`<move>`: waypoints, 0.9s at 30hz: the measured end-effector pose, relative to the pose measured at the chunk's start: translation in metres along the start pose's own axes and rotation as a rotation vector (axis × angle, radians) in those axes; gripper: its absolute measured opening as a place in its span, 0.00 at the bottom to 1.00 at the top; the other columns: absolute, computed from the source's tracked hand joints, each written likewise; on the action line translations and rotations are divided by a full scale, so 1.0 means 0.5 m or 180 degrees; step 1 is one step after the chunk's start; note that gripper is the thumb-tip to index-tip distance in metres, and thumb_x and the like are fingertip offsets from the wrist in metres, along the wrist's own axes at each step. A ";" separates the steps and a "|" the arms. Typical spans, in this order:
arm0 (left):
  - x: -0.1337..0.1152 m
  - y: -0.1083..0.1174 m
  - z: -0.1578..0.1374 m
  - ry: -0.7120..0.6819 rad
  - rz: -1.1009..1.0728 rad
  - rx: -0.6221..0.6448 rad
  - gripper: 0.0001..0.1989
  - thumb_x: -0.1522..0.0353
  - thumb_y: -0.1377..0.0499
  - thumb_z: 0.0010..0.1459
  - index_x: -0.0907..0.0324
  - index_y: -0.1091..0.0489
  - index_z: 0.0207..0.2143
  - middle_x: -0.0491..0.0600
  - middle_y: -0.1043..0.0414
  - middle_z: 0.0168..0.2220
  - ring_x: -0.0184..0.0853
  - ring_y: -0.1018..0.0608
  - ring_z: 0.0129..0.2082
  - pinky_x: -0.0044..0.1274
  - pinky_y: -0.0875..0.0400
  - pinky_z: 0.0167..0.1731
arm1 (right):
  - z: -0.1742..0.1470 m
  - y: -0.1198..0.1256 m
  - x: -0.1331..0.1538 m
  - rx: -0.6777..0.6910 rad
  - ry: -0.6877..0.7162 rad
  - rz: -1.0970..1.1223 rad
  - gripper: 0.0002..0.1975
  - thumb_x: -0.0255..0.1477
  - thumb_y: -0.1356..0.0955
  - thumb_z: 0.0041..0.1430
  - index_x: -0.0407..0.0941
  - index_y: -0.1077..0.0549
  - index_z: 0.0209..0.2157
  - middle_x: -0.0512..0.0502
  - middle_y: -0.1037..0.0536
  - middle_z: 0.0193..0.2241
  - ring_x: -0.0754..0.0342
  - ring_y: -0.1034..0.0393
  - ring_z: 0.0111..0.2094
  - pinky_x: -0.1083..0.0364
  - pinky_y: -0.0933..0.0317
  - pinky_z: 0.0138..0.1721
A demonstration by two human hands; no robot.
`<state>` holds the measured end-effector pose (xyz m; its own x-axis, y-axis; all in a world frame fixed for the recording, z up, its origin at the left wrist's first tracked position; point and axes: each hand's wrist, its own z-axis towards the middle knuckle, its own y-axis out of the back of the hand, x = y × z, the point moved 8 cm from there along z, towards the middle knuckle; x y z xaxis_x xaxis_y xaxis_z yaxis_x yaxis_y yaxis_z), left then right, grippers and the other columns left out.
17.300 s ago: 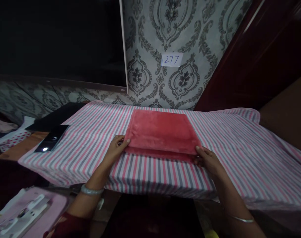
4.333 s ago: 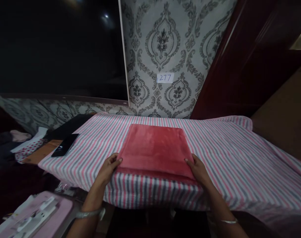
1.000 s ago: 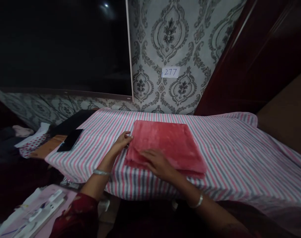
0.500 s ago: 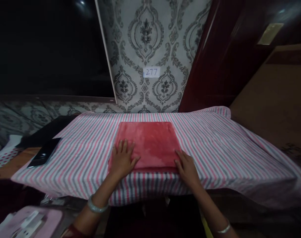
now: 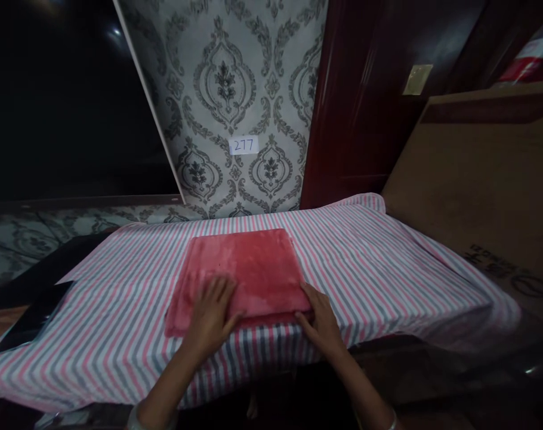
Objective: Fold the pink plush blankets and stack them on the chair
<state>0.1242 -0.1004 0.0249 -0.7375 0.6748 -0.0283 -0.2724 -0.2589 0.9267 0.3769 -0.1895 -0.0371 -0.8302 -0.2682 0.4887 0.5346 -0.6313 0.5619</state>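
A folded red plush cloth [image 5: 258,263], perhaps a blanket, lies as a flat rectangle near the front edge of the striped table cover [image 5: 356,257]. My left hand [image 5: 211,310] rests flat on its front left part, fingers spread and slightly blurred. At the front right corner, my right hand [image 5: 320,316] grips the cloth, its fingers on the right edge and its thumb against the front edge. The folded layers show along the left and front sides.
A dark, flat glossy object [image 5: 34,316] lies at the table's left end. Behind stand a large black screen [image 5: 74,107] and a patterned wall with a paper label [image 5: 243,145] reading 277. A big cardboard box [image 5: 472,173] stands on the right.
The view has swung to the right, so everything sits further left. My left hand has slid slightly over the cloth toward its front edge; my right hand stays at the corner.
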 end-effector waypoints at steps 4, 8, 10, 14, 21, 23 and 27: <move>-0.140 -0.023 0.040 -0.0845 -0.0390 0.0217 0.35 0.60 0.41 0.63 0.55 0.46 0.69 0.58 0.44 0.69 0.48 0.38 0.67 0.42 0.39 0.62 | 0.013 0.018 0.000 -0.0054 -0.0041 -0.0040 0.22 0.31 0.36 0.66 0.48 0.30 0.60 0.41 0.22 0.50 0.44 0.29 0.51 0.43 0.32 0.51; -0.208 -0.046 0.106 -0.0767 -0.0478 0.0227 0.31 0.66 0.39 0.60 0.59 0.41 0.65 0.60 0.35 0.63 0.49 0.31 0.61 0.44 0.36 0.58 | 0.044 0.033 0.015 -0.0134 -0.0130 0.0348 0.18 0.31 0.37 0.66 0.47 0.25 0.54 0.41 0.20 0.46 0.46 0.27 0.48 0.46 0.31 0.49; -0.213 -0.054 0.130 -0.0652 -0.0551 0.0199 0.26 0.71 0.41 0.59 0.59 0.35 0.61 0.58 0.29 0.57 0.47 0.28 0.56 0.42 0.33 0.56 | 0.059 0.040 0.008 -0.0161 -0.0319 0.0720 0.17 0.34 0.36 0.65 0.47 0.23 0.51 0.41 0.20 0.46 0.47 0.25 0.45 0.48 0.30 0.47; -0.190 -0.051 0.148 -0.0510 -0.1044 -0.0082 0.21 0.75 0.45 0.59 0.58 0.29 0.54 0.54 0.24 0.49 0.42 0.24 0.49 0.38 0.31 0.53 | 0.084 0.030 -0.070 -0.0250 -0.1345 0.1750 0.22 0.44 0.35 0.64 0.45 0.23 0.48 0.41 0.18 0.40 0.50 0.25 0.34 0.53 0.30 0.35; -0.220 -0.074 0.113 -0.0858 -0.0413 -0.0383 0.22 0.76 0.45 0.59 0.59 0.29 0.55 0.57 0.25 0.53 0.45 0.25 0.50 0.40 0.30 0.49 | 0.213 -0.069 -0.186 -0.0142 -0.2386 0.2643 0.27 0.48 0.32 0.52 0.43 0.25 0.45 0.43 0.20 0.35 0.56 0.29 0.27 0.56 0.34 0.27; -0.241 -0.095 0.096 -0.0999 -0.0037 -0.0257 0.23 0.77 0.45 0.59 0.59 0.30 0.57 0.58 0.27 0.56 0.47 0.26 0.52 0.41 0.31 0.50 | 0.264 -0.093 -0.199 -0.0053 -0.2371 0.2347 0.23 0.44 0.33 0.54 0.42 0.24 0.44 0.43 0.20 0.35 0.55 0.29 0.28 0.56 0.34 0.29; -0.250 -0.116 0.078 -0.0938 0.0195 -0.0090 0.30 0.79 0.46 0.59 0.55 0.36 0.63 0.58 0.31 0.60 0.47 0.28 0.55 0.41 0.33 0.53 | 0.345 -0.128 -0.204 0.0079 -0.2240 0.1831 0.12 0.33 0.34 0.55 0.43 0.22 0.37 0.45 0.19 0.36 0.53 0.27 0.36 0.57 0.34 0.38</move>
<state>0.2562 -0.1428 -0.0108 -0.5431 0.8277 0.1413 -0.2531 -0.3218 0.9124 0.4547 0.0039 -0.0076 -0.1504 -0.0254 0.9883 0.8468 -0.5193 0.1155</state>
